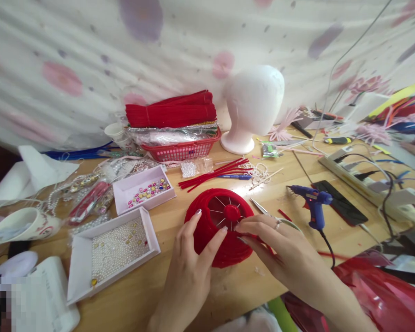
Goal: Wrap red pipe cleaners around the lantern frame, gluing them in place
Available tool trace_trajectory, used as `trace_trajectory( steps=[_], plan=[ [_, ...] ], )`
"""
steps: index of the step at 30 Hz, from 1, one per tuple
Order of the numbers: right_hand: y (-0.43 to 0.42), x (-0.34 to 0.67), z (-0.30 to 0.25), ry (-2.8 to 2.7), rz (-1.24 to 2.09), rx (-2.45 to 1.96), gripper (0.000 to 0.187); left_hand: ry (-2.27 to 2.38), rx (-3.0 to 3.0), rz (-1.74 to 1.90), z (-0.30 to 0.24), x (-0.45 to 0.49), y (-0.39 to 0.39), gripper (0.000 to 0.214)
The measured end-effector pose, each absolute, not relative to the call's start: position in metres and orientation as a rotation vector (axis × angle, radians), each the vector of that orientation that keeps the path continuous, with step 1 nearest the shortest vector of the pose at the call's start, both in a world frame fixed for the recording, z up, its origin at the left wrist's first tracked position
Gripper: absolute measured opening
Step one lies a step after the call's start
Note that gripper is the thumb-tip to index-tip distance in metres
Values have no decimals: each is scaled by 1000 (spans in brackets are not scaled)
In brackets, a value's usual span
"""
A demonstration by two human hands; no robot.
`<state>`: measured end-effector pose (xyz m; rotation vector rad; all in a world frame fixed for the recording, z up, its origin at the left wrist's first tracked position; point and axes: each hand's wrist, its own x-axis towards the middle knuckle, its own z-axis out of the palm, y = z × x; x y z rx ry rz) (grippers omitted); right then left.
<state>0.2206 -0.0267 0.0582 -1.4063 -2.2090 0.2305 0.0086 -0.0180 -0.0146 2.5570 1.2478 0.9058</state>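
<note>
A round red cap-like piece, wound from fuzzy red chenille stems, sits at the front of the table. Its top has an opening crossed by thin wire spokes around a red centre knob. My left hand grips its left side, with the thumb and index finger on the rim. On the right rim, my right hand has its fingertips pinched together. A red chenille stem shows under those fingers, though its end is hidden. Scissors lie partly behind the right hand.
Loose red chenille stems lie behind the piece. A blue glue gun rests beside a phone at right. White trays of pearls and gems stand left. Behind are a red basket and a foam head.
</note>
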Motion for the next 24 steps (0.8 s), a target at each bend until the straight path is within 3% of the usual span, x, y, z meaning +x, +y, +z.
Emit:
trace_trajectory(
  steps=[6, 13, 20, 24],
  plan=[
    [-55, 254, 50, -1890, 127, -1641, 11, 1247, 2557, 975, -17, 10, -19, 61],
    [-92, 323, 14, -1001, -240, -2335, 37, 1261, 2525, 960, -21, 9, -20, 63],
    [-64, 278, 32, -1573, 82, -1703, 9, 1327, 2418, 1009, -22, 15, -25, 62],
    [-34, 237, 41, -1934, 177, -1557, 15, 1316, 2424, 1013, -20, 15, -25, 60]
  ],
)
